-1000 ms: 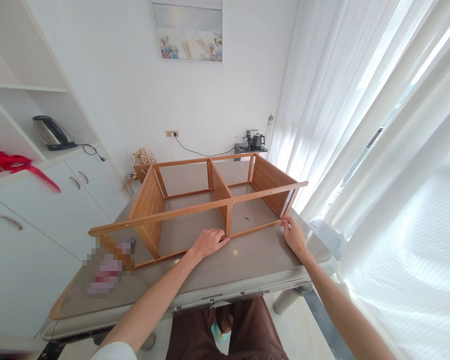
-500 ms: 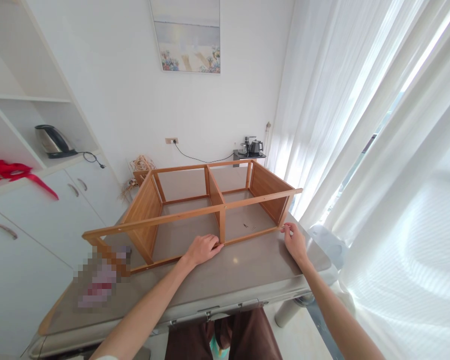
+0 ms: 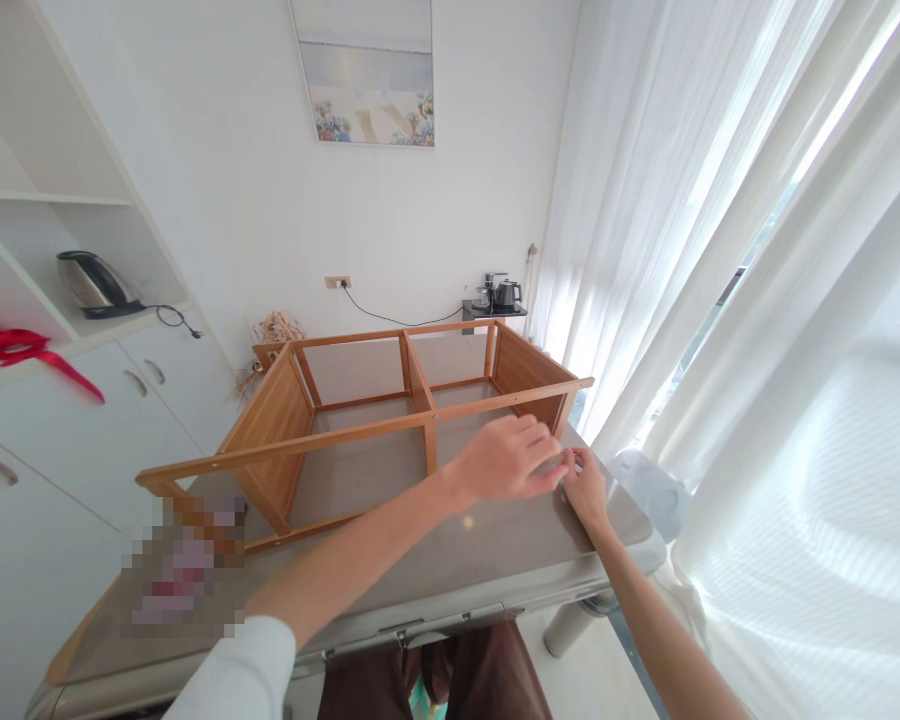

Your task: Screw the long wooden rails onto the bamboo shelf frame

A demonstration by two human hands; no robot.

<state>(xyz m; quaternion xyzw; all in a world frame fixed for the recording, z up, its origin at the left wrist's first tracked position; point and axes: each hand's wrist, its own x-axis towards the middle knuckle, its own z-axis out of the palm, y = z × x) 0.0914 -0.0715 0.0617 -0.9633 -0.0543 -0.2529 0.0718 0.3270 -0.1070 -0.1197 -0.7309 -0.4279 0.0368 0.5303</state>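
A wooden shelf frame point(image 3: 360, 432) lies on its side on the grey-brown table point(image 3: 420, 570). My left hand point(image 3: 511, 458) is in the air in front of the frame's right section, its fingers loosely bent and apart from the thumb. Its thumb side comes close to my right hand point(image 3: 585, 488). At the frame's lower right front corner, my right thumb and fingertips are pinched together; what is between them is too small to make out. My left hand and forearm hide part of the lower front rail.
A pixelated patch point(image 3: 176, 570) covers something on the table's left. Dried plants point(image 3: 276, 328) stand behind the frame. White curtains point(image 3: 690, 250) hang at the right. A kettle point(image 3: 97, 285) sits in the left cabinet; a coffee maker point(image 3: 495, 292) stands at the back.
My left hand has let go of the lower rail by the middle post and moved right and up, beside my right hand. My right hand stays pinched near the corner.
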